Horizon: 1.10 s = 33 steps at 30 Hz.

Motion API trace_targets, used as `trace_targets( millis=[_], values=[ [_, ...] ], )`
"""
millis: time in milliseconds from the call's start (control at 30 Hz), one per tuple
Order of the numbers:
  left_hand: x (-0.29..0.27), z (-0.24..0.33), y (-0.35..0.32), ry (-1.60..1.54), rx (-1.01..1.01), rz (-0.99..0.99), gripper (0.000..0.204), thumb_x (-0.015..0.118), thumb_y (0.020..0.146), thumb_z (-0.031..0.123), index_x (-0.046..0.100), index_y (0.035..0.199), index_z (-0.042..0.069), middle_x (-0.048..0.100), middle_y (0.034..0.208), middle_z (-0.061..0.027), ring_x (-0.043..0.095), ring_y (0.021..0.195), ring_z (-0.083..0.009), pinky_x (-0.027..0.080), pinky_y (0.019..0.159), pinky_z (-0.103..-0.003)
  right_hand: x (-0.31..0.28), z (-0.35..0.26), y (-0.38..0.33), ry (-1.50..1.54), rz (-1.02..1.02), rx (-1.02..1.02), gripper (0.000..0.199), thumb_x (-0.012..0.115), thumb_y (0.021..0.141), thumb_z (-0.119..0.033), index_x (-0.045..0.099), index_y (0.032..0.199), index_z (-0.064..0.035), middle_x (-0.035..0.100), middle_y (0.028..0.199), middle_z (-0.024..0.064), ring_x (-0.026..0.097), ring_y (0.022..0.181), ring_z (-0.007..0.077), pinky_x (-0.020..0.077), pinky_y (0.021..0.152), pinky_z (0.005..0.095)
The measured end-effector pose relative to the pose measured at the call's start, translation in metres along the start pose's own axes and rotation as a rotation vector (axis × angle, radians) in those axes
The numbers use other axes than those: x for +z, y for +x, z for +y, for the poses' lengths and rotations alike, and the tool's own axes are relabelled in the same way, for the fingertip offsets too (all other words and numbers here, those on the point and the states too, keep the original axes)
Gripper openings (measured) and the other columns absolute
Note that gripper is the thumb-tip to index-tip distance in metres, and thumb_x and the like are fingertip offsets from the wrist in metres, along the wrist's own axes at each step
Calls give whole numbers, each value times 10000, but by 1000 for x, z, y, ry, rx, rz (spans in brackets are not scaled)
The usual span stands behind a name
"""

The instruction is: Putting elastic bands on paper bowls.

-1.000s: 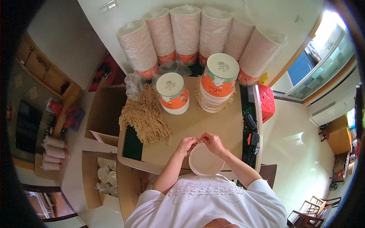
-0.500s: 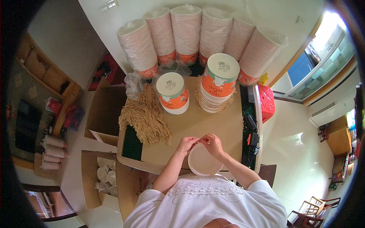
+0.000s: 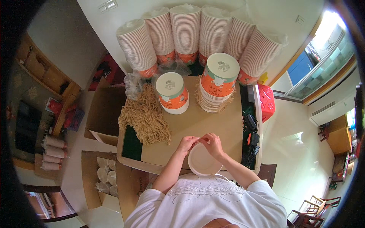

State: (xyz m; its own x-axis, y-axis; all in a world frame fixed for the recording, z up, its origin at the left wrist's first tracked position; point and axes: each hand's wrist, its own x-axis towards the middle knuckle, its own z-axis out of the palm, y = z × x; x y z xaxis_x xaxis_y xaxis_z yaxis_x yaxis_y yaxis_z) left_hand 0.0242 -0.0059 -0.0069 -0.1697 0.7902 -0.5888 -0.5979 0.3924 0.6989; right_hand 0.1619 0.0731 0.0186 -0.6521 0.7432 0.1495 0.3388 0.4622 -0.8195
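A paper bucket (image 3: 205,160) is held close to my chest at the table's near edge, its white inside facing up. At its far rim my left hand (image 3: 188,144) is closed, thumb and fingers pinched together. My right hand (image 3: 213,145) pinches the same rim just beside it, and the fingertips nearly meet. Any small thing between them is too hidden to make out. Ahead on the left lies a heap of tan twisted cords (image 3: 146,116). Beyond my hands stand an upside-down orange and green bucket (image 3: 174,99) and a taller upside-down stack (image 3: 218,81) with cords around it.
Several tall bucket stacks in clear plastic (image 3: 185,34) line the wall. A cardboard sheet (image 3: 182,127) covers much of the table. Black adapters (image 3: 251,138) lie along its right edge, near a red stool (image 3: 266,102). An open carton (image 3: 91,178) of wrapped stacks stands left.
Almost nothing differs. Both hands stay pinched at the bucket's far rim, with only a tiny shift of the fingers.
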Motion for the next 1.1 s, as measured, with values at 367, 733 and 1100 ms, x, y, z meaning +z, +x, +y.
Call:
trace_targets(
  millis=[367,733,1100],
  values=[
    [-7,-7,7,-7,8,29,70,599,807,112,625,819,49,593,699,-6,545,584,-83,436,532,-195,-4,-13,-3,-163,22,-119,65,631,711,-104,656,760,-70,596,721,71,548,721,249,420,665,356],
    [-10,-14,13,12,55,1,92,579,813,80,620,865,18,624,775,-40,584,652,-111,471,586,-215,-2,3,-3,-9,-56,-9,112,565,714,-52,651,784,-40,602,761,131,556,777,296,459,695,379],
    [-8,-7,9,54,114,1,60,607,774,79,631,815,42,594,694,8,498,551,-56,396,500,-188,-8,-4,11,155,-228,235,100,609,765,-103,642,836,-40,634,766,99,597,691,185,473,644,300]
  ],
)
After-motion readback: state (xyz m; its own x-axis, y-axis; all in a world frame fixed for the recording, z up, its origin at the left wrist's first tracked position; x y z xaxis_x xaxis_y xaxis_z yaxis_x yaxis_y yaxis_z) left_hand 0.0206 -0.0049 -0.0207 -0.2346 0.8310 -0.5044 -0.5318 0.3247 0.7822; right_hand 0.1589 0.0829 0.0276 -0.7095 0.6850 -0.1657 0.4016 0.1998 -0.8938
